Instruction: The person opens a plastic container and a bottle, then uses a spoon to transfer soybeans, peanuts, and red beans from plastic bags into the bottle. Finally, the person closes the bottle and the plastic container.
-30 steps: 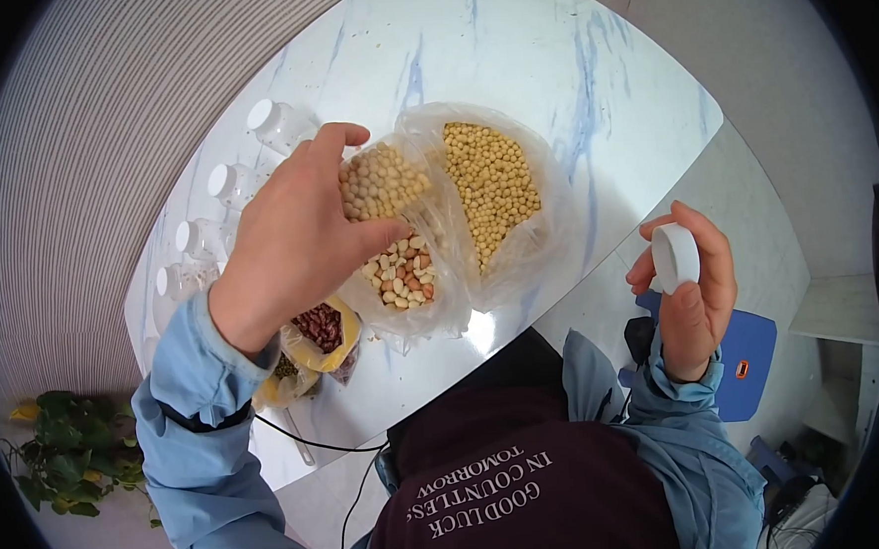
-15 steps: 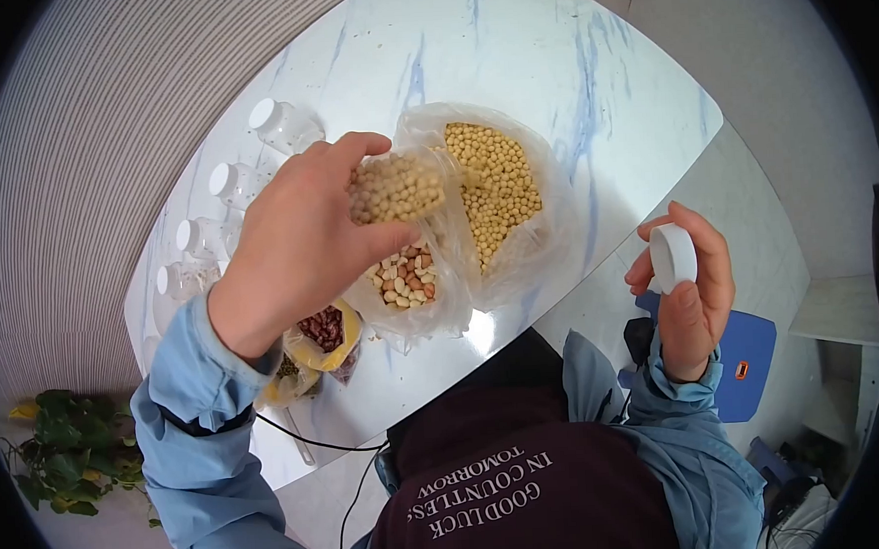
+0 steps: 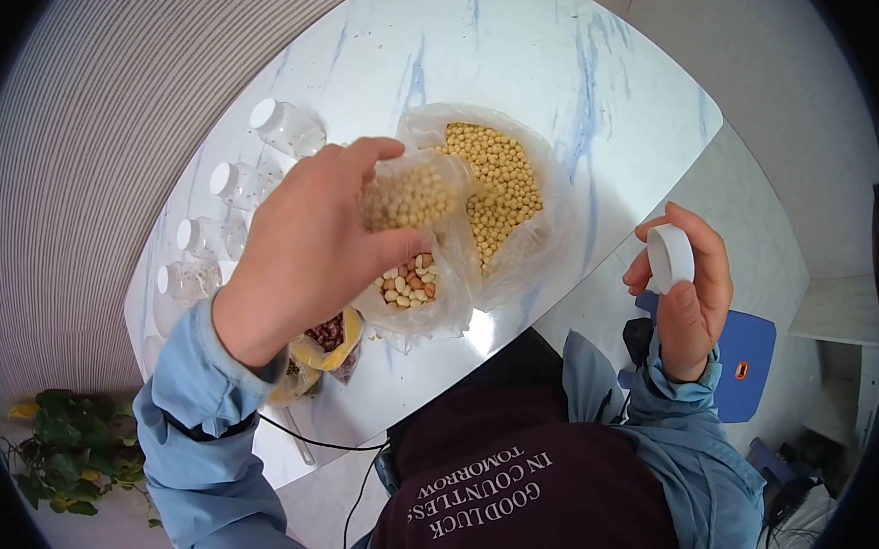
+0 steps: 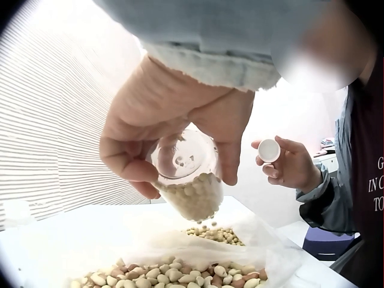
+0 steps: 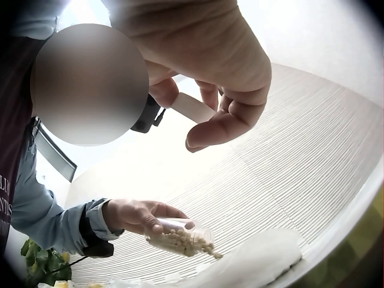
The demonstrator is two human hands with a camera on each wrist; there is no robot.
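Note:
My left hand (image 3: 299, 242) grips a clear jar (image 4: 186, 162) around its sides. The jar is tipped with its mouth toward a plastic bag of soybeans (image 3: 499, 182). Soybeans (image 5: 207, 249) spill from the mouth in the right wrist view, and a few hang in the air above the bag in the left wrist view. Below the jar lies an open bag of peanuts (image 3: 408, 286), partly hidden by the left thumb. Off to the right, past the table edge, my right hand (image 3: 697, 301) pinches a white lid (image 3: 671, 258) between thumb and fingers.
Several clear jars with white lids, such as the top one (image 3: 288, 126), line the table's left side. A yellow-edged bag of red beans (image 3: 329, 338) sits by the left wrist. A black cable (image 3: 319, 443) crosses the table's near edge. A blue stool (image 3: 748, 368) stands at right.
My left hand has moved right with the jar, tipping it further over the soybean bag. Soybeans shift toward the mouth. The right hand with the lid has barely moved.

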